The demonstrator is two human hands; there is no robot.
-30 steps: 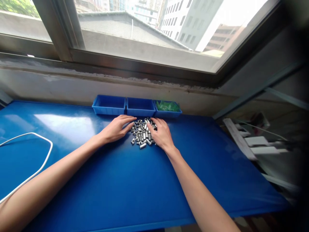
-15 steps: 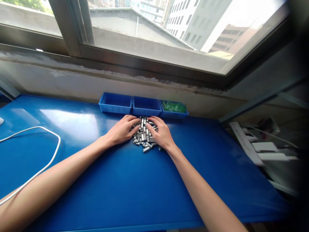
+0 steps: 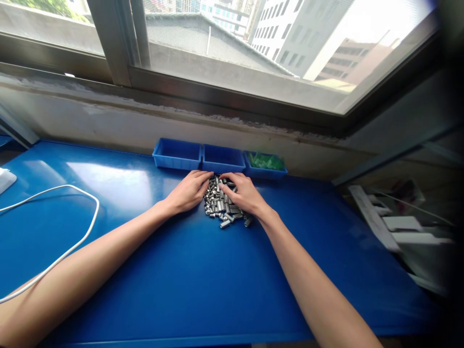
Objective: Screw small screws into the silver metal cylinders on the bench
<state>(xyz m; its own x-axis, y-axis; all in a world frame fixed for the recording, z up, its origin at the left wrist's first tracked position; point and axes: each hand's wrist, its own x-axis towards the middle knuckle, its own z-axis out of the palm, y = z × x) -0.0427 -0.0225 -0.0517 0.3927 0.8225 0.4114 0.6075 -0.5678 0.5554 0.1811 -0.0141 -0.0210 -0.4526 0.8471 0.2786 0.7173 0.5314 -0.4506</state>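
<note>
A pile of small shiny metal parts (image 3: pixel 222 207) lies on the blue table: longer hex-shaped pieces on the right, smaller screw-like ones on the left. My left hand (image 3: pixel 187 191) rests at the pile's left edge, fingers stretched forward and nothing seen in it. Over the right part of the pile is my right hand (image 3: pixel 245 194), its fingers arched and its thumb held apart above the metal pieces. Its fingertips reach the far side of the pile, and whether they touch single pieces cannot be made out.
Behind the pile, a left blue bin (image 3: pixel 177 162), a middle blue bin (image 3: pixel 224 166) and a right blue bin (image 3: pixel 266 172) holding green pieces (image 3: pixel 267 161) stand against the wall. A white cable (image 3: pixel 94 217) crosses my left forearm. The window (image 3: pixel 232 92) is above.
My left hand has drawn slightly off the pile, its thumb now closer to its fingers, uncovering more small parts. The right hand stays over the pile. The whole view has shifted slightly.
</note>
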